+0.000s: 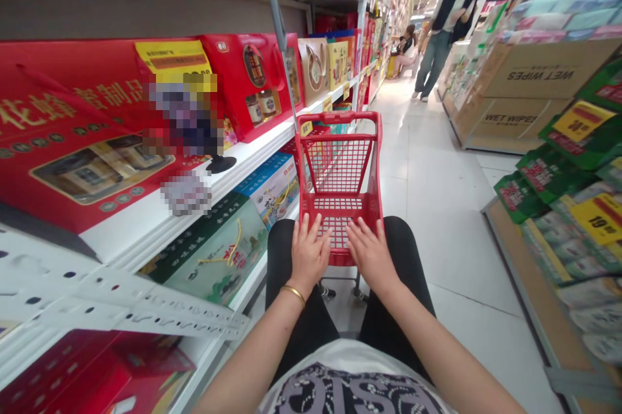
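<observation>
Red shopping cart (339,192) under left hand (309,255) and right hand (370,255) (grip released, fingers spread), gift boxes (253,83) alongside.

- A supermarket aisle (432,207) is stretching ahead
- Shelves (146,226) are holding red gift boxes (72,142)
- Yellow price tags (586,119) are marking goods
- Wet-wipes cartons (529,70) are standing stacked
- A red shopping cart (337,168) is standing in front

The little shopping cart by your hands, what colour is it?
The small wire shopping cart is red, best seen in the head view.
</observation>
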Action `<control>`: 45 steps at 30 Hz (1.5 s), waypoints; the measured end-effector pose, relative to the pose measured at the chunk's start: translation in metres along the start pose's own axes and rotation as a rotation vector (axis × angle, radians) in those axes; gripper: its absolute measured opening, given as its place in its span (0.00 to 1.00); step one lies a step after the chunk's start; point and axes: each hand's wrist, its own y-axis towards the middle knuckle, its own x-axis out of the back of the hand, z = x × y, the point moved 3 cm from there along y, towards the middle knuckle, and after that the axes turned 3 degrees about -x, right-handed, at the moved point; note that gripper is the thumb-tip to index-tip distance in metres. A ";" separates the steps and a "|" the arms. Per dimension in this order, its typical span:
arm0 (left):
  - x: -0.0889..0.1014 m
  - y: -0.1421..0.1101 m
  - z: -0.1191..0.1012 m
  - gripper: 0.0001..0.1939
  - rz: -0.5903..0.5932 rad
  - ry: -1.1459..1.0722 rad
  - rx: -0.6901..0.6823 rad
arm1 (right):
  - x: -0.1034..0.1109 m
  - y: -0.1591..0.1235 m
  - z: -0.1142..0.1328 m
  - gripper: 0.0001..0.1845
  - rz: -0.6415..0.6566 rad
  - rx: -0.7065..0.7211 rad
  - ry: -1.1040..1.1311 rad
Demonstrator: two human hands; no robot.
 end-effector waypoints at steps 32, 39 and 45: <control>0.026 -0.006 0.022 0.14 0.059 -0.095 -0.101 | 0.044 -0.018 0.004 0.32 0.071 0.411 0.315; 0.028 -0.005 0.016 0.15 0.067 -0.131 -0.119 | 0.059 -0.006 -0.024 0.34 0.022 0.303 0.303; 0.024 -0.005 0.012 0.15 0.051 -0.154 -0.128 | 0.036 -0.005 -0.036 0.30 0.038 0.119 0.361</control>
